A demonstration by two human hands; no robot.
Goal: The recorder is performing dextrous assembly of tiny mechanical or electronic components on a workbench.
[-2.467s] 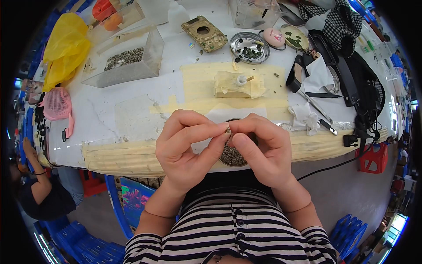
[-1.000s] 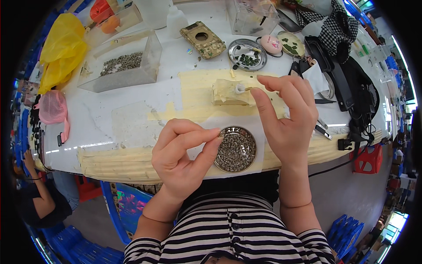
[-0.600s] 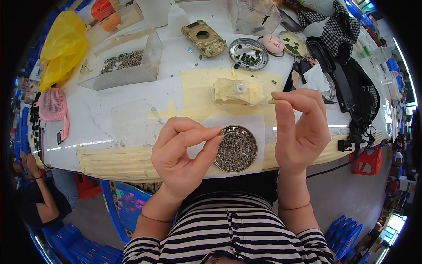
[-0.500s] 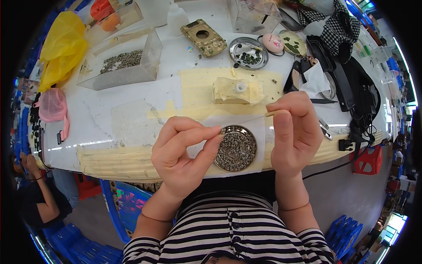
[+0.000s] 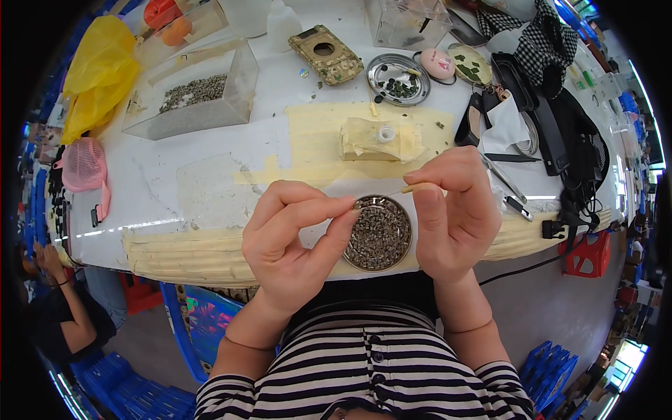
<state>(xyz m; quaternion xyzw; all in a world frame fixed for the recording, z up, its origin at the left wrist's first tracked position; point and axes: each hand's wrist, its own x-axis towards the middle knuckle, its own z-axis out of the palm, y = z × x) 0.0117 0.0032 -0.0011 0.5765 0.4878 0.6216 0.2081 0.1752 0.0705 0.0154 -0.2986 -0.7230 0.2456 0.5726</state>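
Observation:
Both my hands are raised over a round metal dish (image 5: 381, 241) full of tiny grey-brown pieces. My left hand (image 5: 290, 234) is closed in a pinch at the dish's upper left rim. A tiny piece seems to sit at its fingertips, too small to name. My right hand (image 5: 455, 217) pinches a thin needle-like tool by its short yellowish handle (image 5: 418, 187). The tool's fine shaft points left toward my left fingertips, and a gap remains between them. Beyond the dish stands a tape-covered block (image 5: 364, 143) with a white ring (image 5: 386, 134) on top.
A clear bin (image 5: 241, 87) of small pieces stands at far left, near a yellow bag (image 5: 101, 77). Behind the block lie a camouflage model part (image 5: 343, 66) and a metal dish (image 5: 378, 70) of dark green bits. Tweezers (image 5: 509, 182) lie right of my right hand.
My right hand has moved left with the needle tool, bringing it closer to my left fingertips. My left hand stays nearly still. More of the tweezers shows beside my right hand.

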